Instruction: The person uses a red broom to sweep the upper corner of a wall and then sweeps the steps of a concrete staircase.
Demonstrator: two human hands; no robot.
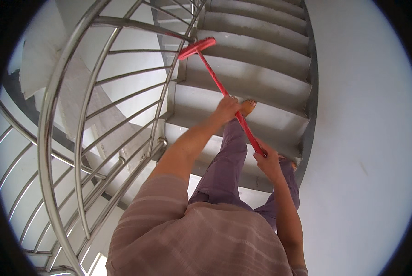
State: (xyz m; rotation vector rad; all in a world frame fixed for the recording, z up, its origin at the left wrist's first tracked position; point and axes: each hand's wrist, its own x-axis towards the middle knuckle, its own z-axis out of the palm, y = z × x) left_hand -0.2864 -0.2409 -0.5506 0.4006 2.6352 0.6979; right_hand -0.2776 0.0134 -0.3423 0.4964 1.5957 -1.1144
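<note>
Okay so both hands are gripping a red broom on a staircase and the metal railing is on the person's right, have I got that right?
Not quite: the head view shows the metal railing on the person's left. The left hand and right hand do grip a red broom on a staircase.

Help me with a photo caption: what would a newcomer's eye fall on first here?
Probably the bright red long-handled tool, slanting across the grey stairs, its wide head at the upper centre. The left hand grips mid-handle, the right hand near the lower end. Next, the shiny metal railing sweeps down the picture's left side.
</note>
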